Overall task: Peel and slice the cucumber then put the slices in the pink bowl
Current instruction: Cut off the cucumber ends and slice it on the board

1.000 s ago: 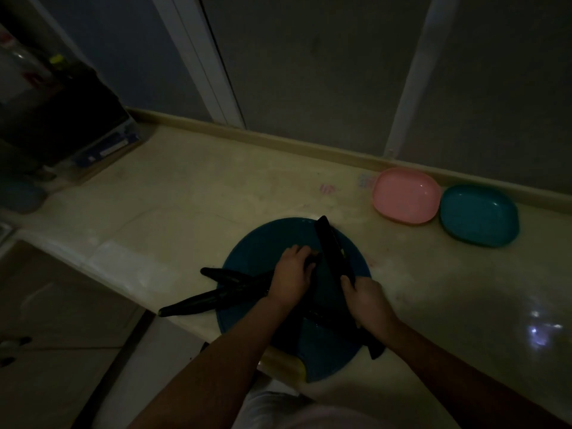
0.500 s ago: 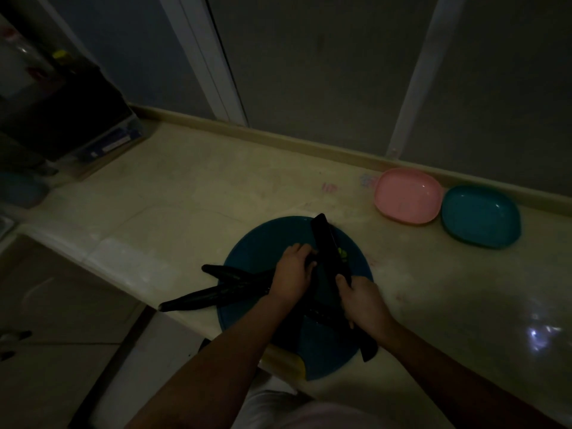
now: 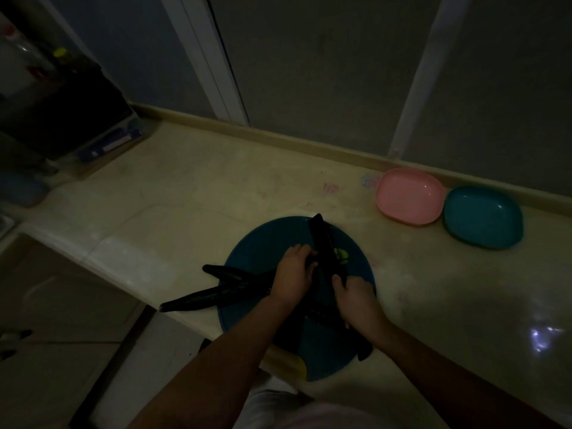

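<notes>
On a round blue board (image 3: 257, 243) at the counter's near edge lie dark cucumbers (image 3: 216, 294), two of them sticking out to the left past the counter's edge. My left hand (image 3: 294, 274) grips one cucumber near its right end and holds it down on the board. My right hand (image 3: 356, 301) grips the handle of a dark-bladed knife (image 3: 325, 243), whose blade points away from me, right next to my left fingers. Pale green cut pieces (image 3: 342, 254) lie just right of the blade. The pink bowl (image 3: 410, 196) stands at the back right and looks empty.
A teal bowl (image 3: 483, 216) touches the pink bowl's right side. Another dark cucumber end (image 3: 363, 351) pokes out below my right wrist. A yellow thing (image 3: 289, 365) lies under the board's near edge. Dark boxes (image 3: 77, 119) crowd the far left corner.
My right hand and the knife have shifted slightly to the left, closer to my left fingers. Pale green cut pieces now show beside the blade. My left hand has hardly moved.
</notes>
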`<move>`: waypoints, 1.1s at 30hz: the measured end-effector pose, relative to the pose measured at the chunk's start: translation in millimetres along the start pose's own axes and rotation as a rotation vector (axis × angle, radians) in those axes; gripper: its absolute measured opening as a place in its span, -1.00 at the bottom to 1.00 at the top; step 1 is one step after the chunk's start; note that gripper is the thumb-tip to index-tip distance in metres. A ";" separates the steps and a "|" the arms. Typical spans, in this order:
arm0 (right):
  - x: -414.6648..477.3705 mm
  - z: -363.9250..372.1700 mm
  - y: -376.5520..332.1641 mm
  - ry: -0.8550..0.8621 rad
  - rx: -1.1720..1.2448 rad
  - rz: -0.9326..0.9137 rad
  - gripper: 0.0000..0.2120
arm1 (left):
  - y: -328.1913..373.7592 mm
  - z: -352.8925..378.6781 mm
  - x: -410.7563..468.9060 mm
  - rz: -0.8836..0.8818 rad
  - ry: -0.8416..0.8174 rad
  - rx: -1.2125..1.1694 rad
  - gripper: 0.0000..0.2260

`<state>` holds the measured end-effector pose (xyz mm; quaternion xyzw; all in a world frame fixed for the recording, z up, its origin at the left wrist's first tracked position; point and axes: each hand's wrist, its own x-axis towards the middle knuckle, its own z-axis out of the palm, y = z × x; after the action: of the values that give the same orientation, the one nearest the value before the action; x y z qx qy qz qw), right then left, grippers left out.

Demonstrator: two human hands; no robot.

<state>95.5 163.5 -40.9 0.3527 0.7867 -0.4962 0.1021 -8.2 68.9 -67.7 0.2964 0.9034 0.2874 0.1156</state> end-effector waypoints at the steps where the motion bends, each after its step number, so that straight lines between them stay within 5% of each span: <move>1: 1.4 1.8 -0.7 0.008 -0.023 -0.005 -0.57 | 0.2 0.2 0.2 -0.001 0.001 -0.002 -0.85; 33: 0.0 -21.3 7.9 0.010 0.047 -0.011 -0.57 | 4.9 2.2 4.4 0.109 -0.036 0.096 -0.79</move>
<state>104.7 183.7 -36.1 0.3532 0.7773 -0.5133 0.0871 -8.6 75.8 -66.8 0.3556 0.8964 0.2444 0.1016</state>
